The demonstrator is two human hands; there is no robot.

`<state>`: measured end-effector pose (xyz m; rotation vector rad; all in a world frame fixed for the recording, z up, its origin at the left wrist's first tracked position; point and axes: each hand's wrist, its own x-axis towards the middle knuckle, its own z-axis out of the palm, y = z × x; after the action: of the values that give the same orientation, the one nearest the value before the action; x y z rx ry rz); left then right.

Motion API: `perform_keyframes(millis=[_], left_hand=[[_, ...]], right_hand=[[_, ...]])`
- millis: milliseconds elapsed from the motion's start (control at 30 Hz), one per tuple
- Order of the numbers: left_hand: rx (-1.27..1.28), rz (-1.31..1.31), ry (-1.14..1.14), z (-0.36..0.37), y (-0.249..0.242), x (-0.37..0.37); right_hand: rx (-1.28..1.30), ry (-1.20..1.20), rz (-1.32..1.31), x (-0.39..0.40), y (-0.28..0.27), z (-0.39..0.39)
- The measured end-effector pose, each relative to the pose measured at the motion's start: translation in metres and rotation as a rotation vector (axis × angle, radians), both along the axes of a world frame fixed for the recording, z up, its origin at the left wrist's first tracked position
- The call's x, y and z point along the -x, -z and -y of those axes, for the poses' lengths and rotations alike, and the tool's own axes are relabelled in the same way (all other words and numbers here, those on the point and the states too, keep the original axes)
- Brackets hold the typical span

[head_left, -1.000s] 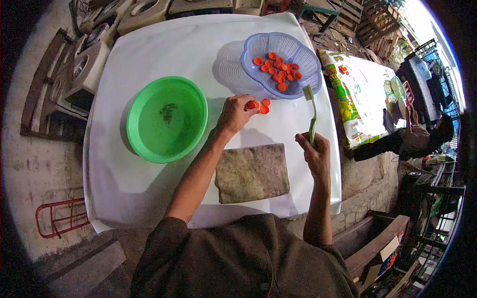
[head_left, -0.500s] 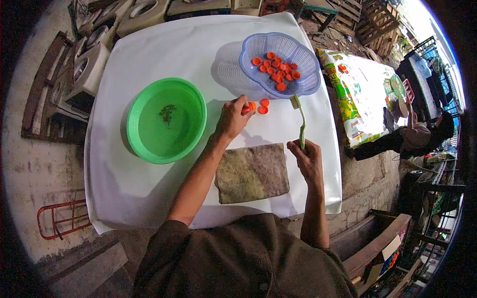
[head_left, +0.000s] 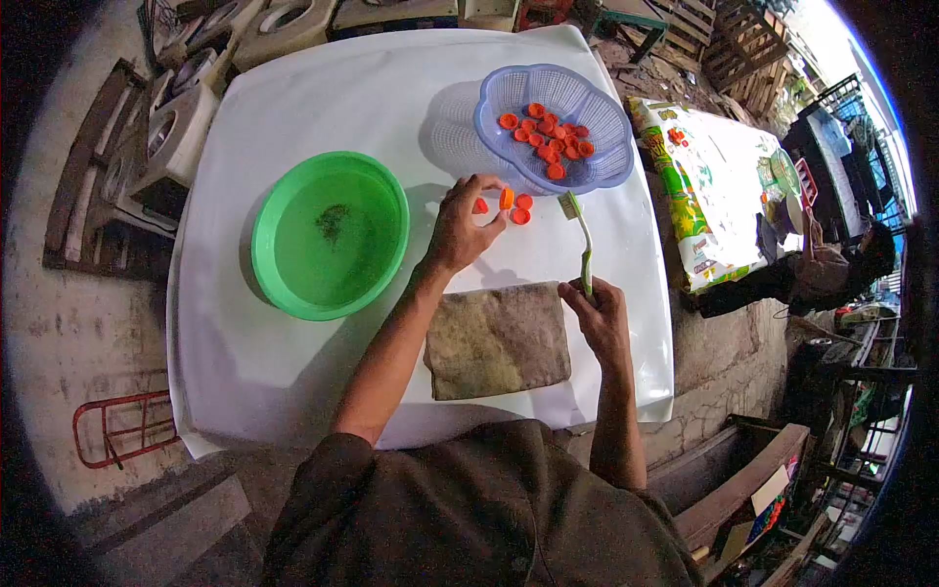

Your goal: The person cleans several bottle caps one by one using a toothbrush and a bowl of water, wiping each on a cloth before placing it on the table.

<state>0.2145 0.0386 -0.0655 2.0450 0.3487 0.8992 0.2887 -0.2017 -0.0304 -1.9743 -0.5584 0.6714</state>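
Note:
Between the thumb and index finger of my left hand point(head_left: 460, 227) an orange-red bottle cap point(head_left: 507, 199) stands on edge, pinched at the fingertips. Another red cap point(head_left: 480, 206) shows just behind those fingers, and two loose caps point(head_left: 521, 208) lie on the white tabletop to the right. My right hand point(head_left: 603, 328) is closed round the handle of a light green toothbrush point(head_left: 586, 256), bristles up and toward the basket. Below and between the hands lies a folded, stained brown cloth point(head_left: 497, 342).
A green basin point(head_left: 264, 264) of water with dark bits in it stands left on the white-covered table point(head_left: 323, 88). At the back right, a blue plastic basket point(head_left: 616, 127) holds several red caps. Another person point(head_left: 827, 269) is beside a sack-covered surface at the right.
My left hand has spread its thumb and index finger around the orange cap and shifted slightly. The toothbrush in my right hand has moved a little left and down.

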Motion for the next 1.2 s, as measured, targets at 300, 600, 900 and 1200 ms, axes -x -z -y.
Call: perform_keyframes(millis=[300,600,900,1200], left_hand=[[-0.001,-0.087,0.038,0.008,-0.019,0.029],[0.470,-0.063,0.126,0.043,-0.030,0.101],[0.662,0.202,0.178,0.051,-0.048,0.134],[0.724,0.251,0.178,0.061,-0.068,0.141]], right_hand=[[-0.001,-0.121,0.014,0.007,0.002,0.012],[0.025,-0.339,0.001,0.043,-0.032,0.004],[0.040,-0.405,0.252,0.044,-0.062,0.000],[-0.065,-0.459,0.385,0.057,-0.084,-0.004]])
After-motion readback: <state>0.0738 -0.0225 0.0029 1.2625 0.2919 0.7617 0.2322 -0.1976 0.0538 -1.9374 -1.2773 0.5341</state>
